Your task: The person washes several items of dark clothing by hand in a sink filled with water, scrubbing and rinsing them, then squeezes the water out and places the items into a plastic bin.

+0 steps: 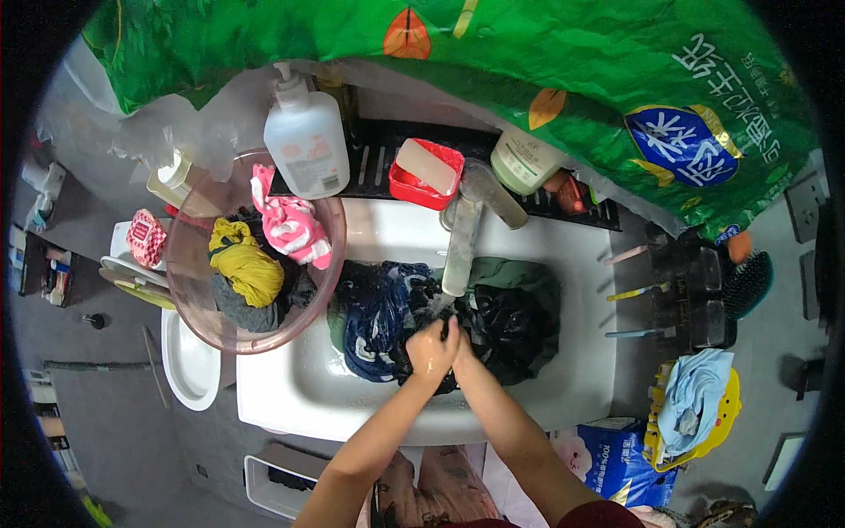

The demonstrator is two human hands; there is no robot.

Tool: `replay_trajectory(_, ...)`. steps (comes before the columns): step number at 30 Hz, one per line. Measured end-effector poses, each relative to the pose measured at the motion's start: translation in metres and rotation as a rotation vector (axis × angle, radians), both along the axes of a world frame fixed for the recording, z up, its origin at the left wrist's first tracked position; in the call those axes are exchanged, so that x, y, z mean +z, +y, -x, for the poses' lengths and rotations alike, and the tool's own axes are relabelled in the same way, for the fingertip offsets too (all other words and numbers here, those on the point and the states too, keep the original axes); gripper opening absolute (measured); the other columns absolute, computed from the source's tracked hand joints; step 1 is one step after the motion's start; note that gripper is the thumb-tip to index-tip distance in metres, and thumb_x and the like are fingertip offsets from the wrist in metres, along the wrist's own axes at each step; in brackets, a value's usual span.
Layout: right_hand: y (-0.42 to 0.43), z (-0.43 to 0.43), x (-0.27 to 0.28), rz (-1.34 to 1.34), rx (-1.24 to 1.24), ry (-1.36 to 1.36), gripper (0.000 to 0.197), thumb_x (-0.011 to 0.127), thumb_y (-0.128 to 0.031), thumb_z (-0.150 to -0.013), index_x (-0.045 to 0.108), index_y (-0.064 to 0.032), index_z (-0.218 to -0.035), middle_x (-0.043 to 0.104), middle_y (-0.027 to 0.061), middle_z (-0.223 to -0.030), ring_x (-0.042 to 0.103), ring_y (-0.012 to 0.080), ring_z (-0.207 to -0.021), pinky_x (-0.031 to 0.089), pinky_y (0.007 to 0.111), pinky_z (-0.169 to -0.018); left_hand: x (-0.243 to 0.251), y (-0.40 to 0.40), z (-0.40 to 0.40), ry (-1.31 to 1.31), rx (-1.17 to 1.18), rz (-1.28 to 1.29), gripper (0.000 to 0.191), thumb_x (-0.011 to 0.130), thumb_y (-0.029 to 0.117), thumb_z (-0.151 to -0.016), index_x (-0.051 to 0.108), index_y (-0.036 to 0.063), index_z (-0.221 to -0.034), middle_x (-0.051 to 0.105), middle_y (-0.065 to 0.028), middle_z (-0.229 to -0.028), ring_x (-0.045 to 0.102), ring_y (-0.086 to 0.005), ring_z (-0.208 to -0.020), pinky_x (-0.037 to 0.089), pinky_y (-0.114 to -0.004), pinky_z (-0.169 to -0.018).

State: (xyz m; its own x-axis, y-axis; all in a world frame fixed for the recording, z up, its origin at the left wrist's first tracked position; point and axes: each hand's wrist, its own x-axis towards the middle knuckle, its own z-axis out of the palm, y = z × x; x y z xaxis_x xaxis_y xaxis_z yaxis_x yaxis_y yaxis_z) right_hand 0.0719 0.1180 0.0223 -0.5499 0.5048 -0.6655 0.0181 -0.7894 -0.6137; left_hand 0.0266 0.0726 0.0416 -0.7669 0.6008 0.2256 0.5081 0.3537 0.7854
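Note:
Both my hands meet over the white sink (297, 396), under the spout of the metal faucet (462, 244), from which water runs. My left hand (429, 350) is closed around wet black cloth (515, 323). Against it, my right hand (462, 353) also presses at the black cloth; its fingertips are partly hidden, so its grip cannot be told. Dark blue patterned cloth (376, 317) lies to the left in the basin, and green cloth (505, 270) spreads behind and beneath the black pile.
A translucent pink basin (257, 343) with clothes overlaps the sink's left. Behind stand a pump bottle (307, 142), a red soap dish (422, 191) and a jar (521, 162) on a black shelf. A green plastic package (330, 33) overhangs; toothbrushes (634, 292) project at the right.

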Motion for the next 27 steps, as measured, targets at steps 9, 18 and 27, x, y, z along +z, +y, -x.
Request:
replay_trajectory(9, 0.035, -0.024, 0.053, -0.239, 0.247, -0.372, 0.042, 0.062, -0.026, -0.069, 0.057, 0.0035, -0.099, 0.060, 0.0108, -0.093, 0.055, 0.0218, -0.084, 0.042, 0.034, -0.076, 0.030, -0.020, 0.094, -0.654, 0.163, -0.085, 0.048, 0.043, 0.036, -0.087, 0.051, -0.0088, -0.102, 0.055, -0.0273, -0.096, 0.054, -0.0324, -0.094, 0.040, -0.035, -0.080)
replay_trajectory(18, 0.034, -0.049, 0.113, -0.348, -0.104, -0.346, 0.062, 0.062, -0.032, -0.074, 0.036, -0.0057, -0.124, 0.044, 0.0126, -0.121, 0.040, 0.0274, -0.111, 0.034, 0.041, -0.090, 0.080, -0.078, 0.069, -0.526, 0.138, -0.190, 0.030, 0.041, 0.018, -0.085, 0.043, -0.0042, -0.106, 0.052, -0.0181, -0.096, 0.049, -0.0276, -0.089, 0.036, -0.031, -0.082)
replay_trajectory(27, 0.032, -0.072, 0.000, -1.118, 0.221, -0.839, 0.055, 0.059, -0.038, -0.073, 0.047, 0.0018, -0.109, 0.053, 0.0222, -0.106, 0.051, 0.0359, -0.097, 0.040, 0.039, -0.083, 0.018, -0.046, 0.077, 0.056, -0.103, 0.122, 0.026, 0.056, 0.012, -0.074, 0.052, 0.0005, -0.098, 0.054, -0.0187, -0.091, 0.051, -0.0356, -0.085, 0.042, -0.039, -0.077)
